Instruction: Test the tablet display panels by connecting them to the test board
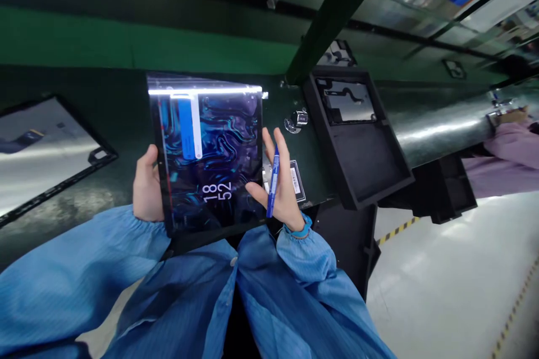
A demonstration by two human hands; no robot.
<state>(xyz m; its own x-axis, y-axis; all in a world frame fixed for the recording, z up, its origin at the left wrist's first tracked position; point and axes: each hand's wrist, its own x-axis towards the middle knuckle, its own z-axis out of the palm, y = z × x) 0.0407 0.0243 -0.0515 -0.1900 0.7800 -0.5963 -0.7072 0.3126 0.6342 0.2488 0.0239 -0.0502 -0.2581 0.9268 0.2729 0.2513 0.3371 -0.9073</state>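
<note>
A large lit tablet (210, 162) is held up in front of me, turned sideways, showing a dark blue swirl picture, 18 52 and a blue-and-white pop-up. My left hand (147, 188) grips its left edge, thumb in front and the other fingers hidden behind. At the right edge, my right hand (286, 193) has its thumb over the screen and two fingers raised beside the edge. A blue marker pen (273, 182) is tucked in that right hand, pointing upward. Behind the right hand, a card with a white label (296, 181) lies on the bench, partly covered.
A bare screen panel (46, 146) lies on the dark bench at left. At right, a black tray (362, 157) holds another panel (347, 102), beside a small silver device (300, 118). A green post (332, 17) rises behind. Another person's pink sleeve (505, 157) shows far right.
</note>
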